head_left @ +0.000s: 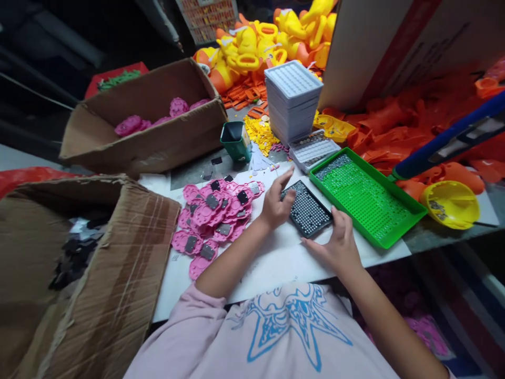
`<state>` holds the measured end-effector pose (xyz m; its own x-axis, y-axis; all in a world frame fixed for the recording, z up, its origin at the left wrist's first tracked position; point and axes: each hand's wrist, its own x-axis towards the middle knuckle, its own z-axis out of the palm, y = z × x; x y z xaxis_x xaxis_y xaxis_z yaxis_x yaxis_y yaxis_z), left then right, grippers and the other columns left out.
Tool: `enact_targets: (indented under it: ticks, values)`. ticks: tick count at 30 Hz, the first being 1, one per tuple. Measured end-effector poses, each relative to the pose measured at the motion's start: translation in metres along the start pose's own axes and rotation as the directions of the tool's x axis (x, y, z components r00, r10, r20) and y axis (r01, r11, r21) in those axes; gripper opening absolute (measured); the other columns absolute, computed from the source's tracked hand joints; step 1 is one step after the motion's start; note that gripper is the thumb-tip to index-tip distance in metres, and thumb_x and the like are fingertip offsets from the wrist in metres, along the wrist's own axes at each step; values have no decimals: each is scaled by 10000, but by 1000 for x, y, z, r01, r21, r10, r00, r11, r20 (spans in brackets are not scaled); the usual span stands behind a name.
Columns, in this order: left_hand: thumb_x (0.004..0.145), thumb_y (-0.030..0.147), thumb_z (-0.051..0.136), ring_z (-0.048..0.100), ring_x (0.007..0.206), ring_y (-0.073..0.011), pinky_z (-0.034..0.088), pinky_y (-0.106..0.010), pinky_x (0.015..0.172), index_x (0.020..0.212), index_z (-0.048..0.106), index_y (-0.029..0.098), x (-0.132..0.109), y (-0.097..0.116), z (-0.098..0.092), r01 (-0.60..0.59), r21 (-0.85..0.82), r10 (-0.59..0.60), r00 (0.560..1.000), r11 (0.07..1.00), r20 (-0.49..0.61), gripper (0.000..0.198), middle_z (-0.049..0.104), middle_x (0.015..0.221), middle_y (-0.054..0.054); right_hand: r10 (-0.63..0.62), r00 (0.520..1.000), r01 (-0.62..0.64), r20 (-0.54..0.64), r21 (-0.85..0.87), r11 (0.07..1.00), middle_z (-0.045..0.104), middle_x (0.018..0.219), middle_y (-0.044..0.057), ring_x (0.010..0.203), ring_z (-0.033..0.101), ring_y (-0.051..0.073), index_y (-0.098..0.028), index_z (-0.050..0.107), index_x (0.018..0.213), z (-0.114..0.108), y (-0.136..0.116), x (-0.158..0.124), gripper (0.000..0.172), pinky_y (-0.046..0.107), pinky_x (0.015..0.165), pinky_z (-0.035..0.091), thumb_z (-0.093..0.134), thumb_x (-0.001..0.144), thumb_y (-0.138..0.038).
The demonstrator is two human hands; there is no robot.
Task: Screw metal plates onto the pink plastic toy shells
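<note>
Nearest you, your right hand (339, 243) lies with its fingers loosely spread against the near right edge of the small black tray (307, 209), which is studded with tiny pale dots. That tray sits flat on the white table top (276, 263), in the middle of the scene, just left of the green tray (369, 200). Your left hand (276, 202) rests on the tray's far left corner, fingers curled with the forefinger stretched out past the edge; neither hand lifts it. To the left of your left hand lies a heap of pink flat parts (215, 218), many bearing dark square pieces. At near left stands an open brown carton (98, 279) with dark scraps inside. Farther off, a white dotted tray (313, 149) touches the green tray's far end, with a stack of white trays (292, 97) behind it and a small green cup (235, 139) to their left. A second carton (150, 121) holding pink parts sits at far left; yellow and orange plastic pieces (268, 39) are piled at the far edge.
</note>
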<state>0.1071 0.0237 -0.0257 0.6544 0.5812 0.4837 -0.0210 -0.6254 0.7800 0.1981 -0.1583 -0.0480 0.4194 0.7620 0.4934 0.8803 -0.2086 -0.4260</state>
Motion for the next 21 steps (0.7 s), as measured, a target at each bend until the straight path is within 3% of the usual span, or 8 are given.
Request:
enact_targets:
  ticks: [3,6,10,13,15,17,18,21]
  values:
    - [959,344,352,580,1182,-190,478,-411,997,1192,491,179,-22,28,-4,-104,59,106,994,993,-34,317,651,1171,-137,-57,998,55,-21,-79,995,423,1214,208,1117,483,301,-136,160,1459,3,1,11,1023,500,867,528,680,696,-577]
    - [874,229,467,667,938,-173,541,-357,828,1055,550,196,-46,48,-5,-255,33,257,964,966,-61,201,710,928,-82,-113,993,109,-21,-131,985,437,1180,210,1061,503,305,-115,173,1459,10,4,26,1007,504,831,531,646,713,-599]
    - [802,166,518,673,848,-155,535,-325,769,1003,561,202,-72,62,-14,-326,68,327,945,943,-9,209,715,886,-58,-156,988,154,-4,-149,977,435,1191,224,1046,520,322,-109,179,1461,22,7,47,1043,511,801,531,641,694,-643]
    - [789,183,550,652,880,-162,506,-341,796,983,591,198,-87,66,-35,-301,223,303,953,927,25,199,714,917,-53,-174,985,172,6,-165,971,446,1195,237,1045,528,333,-92,213,1450,31,8,61,1072,511,793,532,648,664,-676]
    - [791,220,584,627,941,-190,468,-381,842,985,623,205,-95,65,-55,-194,400,213,977,896,-3,198,707,960,-56,-162,987,163,22,-183,969,451,1195,245,1036,533,339,-78,236,1439,36,8,69,1086,512,779,533,634,650,-708]
    - [808,265,601,596,1005,-226,418,-423,893,981,646,221,-99,61,-78,38,593,51,990,804,-133,184,697,998,-57,-121,992,127,42,-191,973,443,1213,254,1045,530,348,-73,246,1435,42,6,76,1109,524,779,528,617,633,-744]
    - [816,287,607,577,1028,-245,396,-437,911,979,651,219,-100,58,-90,204,654,-46,967,728,-250,182,690,1017,-63,-94,994,104,58,-190,976,434,1226,258,1060,523,354,-74,243,1437,44,5,78,1122,533,789,523,612,625,-756]
    - [795,390,662,496,1116,-294,371,-444,946,1064,624,187,-100,49,-125,572,642,-246,812,510,-529,340,629,1151,-104,-31,994,49,106,-178,983,413,1251,269,1110,497,374,-74,226,1448,49,2,84,1156,559,826,504,623,607,-760]
